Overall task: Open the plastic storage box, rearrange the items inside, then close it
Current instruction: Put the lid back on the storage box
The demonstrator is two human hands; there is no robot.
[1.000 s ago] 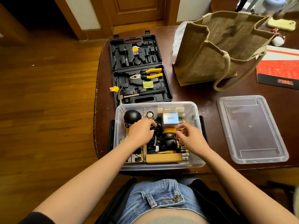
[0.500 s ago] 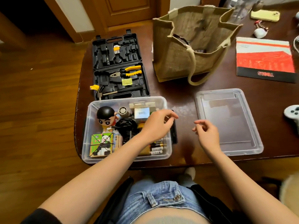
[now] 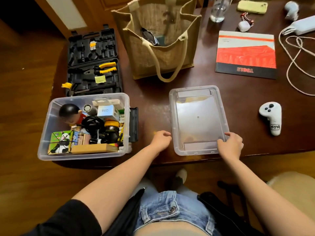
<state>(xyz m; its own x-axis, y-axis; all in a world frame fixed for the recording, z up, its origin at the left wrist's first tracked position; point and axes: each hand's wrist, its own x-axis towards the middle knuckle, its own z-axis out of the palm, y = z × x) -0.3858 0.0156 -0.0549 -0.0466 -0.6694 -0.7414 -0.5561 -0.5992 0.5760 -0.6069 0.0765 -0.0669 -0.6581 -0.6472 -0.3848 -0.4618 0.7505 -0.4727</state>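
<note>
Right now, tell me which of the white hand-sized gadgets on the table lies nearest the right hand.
The white game controller, right of the clear lid; the earbud case sits far back.

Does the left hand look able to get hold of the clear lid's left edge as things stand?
Probably yes. The left hand sits right at the near-left corner of the clear lid, on bare table, with nothing between them. The right hand already holds the opposite corner.

Bare forearms extend from a short black sleeve; frayed light-blue denim shorts fasten with a metal button.
</note>
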